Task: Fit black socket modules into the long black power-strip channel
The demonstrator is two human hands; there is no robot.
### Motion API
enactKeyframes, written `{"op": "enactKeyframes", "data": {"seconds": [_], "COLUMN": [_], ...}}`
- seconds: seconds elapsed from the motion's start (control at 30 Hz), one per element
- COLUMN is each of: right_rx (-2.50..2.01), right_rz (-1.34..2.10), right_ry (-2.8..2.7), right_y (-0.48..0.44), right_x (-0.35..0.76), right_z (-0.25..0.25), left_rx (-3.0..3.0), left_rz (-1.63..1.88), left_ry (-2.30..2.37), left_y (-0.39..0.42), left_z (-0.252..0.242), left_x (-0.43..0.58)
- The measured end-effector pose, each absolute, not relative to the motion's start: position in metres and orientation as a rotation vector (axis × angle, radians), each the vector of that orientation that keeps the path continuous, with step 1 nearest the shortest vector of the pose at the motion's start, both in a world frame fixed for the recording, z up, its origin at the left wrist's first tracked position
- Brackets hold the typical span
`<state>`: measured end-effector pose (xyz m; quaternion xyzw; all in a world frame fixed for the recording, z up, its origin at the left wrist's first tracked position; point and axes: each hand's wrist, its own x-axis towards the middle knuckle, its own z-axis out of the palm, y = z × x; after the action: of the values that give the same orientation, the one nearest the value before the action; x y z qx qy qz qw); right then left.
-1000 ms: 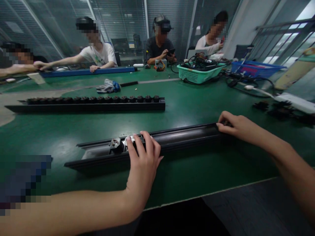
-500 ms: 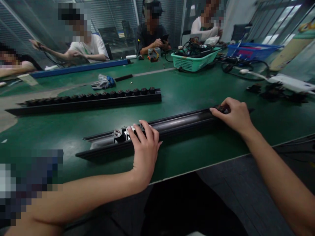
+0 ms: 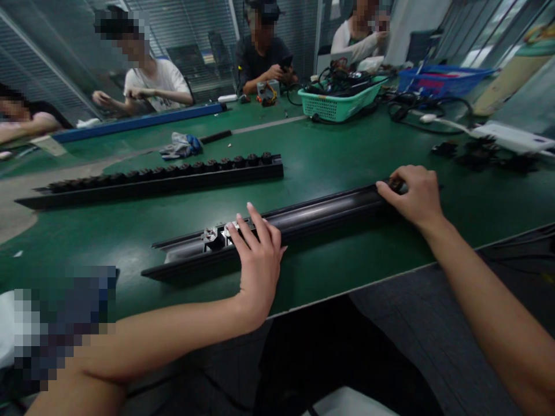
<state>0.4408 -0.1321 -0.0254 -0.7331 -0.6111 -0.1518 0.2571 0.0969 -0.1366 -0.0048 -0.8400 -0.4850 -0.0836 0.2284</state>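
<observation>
A long black channel rail (image 3: 321, 212) lies along the near edge of the green table (image 3: 347, 156). My left hand (image 3: 256, 257) rests on the rail's left part, fingers laid over it beside a small black and silver socket piece (image 3: 217, 236) seated in the channel. My right hand (image 3: 411, 193) is curled at the rail's right end, its fingertips pinching a small black part (image 3: 395, 185) there.
A second black rail (image 3: 151, 179) filled with several round black sockets lies further back. A teal basket of cables (image 3: 342, 98), a blue tray (image 3: 442, 78), loose black parts (image 3: 481, 153), a rag (image 3: 180, 145) and several seated people lie beyond.
The view has shifted and the rail now sits a little further from me. My right hand has kept its grip at the rail's end; my left fingers have lifted slightly.
</observation>
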Motion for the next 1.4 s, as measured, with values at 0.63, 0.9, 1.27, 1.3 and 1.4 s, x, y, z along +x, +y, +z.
{"op": "enactKeyframes", "data": {"seconds": [0.63, 0.9, 1.27, 1.3, 1.4], "right_rx": [-2.023, -2.069, -2.148, -2.154, -2.182], "right_rz": [-0.514, -0.447, -0.541, -0.538, -0.518], "right_ry": [-1.641, -1.437, -1.284, -1.272, -1.241], "right_y": [-0.129, -0.126, -0.122, -0.122, -0.123], "right_x": [0.452, 0.465, 0.472, 0.472, 0.474], "right_z": [-0.028, -0.037, -0.045, -0.045, -0.045], "left_rx": [-2.338, -2.353, -2.382, -2.388, -2.407], "left_rz": [-0.276, -0.289, -0.283, -0.288, -0.317], "left_ry": [-1.322, -1.334, -1.338, -1.341, -1.351], "left_y": [-0.133, -0.133, -0.131, -0.131, -0.131], "left_z": [-0.009, -0.010, -0.012, -0.012, -0.012], "left_x": [0.096, 0.096, 0.095, 0.095, 0.094]}}
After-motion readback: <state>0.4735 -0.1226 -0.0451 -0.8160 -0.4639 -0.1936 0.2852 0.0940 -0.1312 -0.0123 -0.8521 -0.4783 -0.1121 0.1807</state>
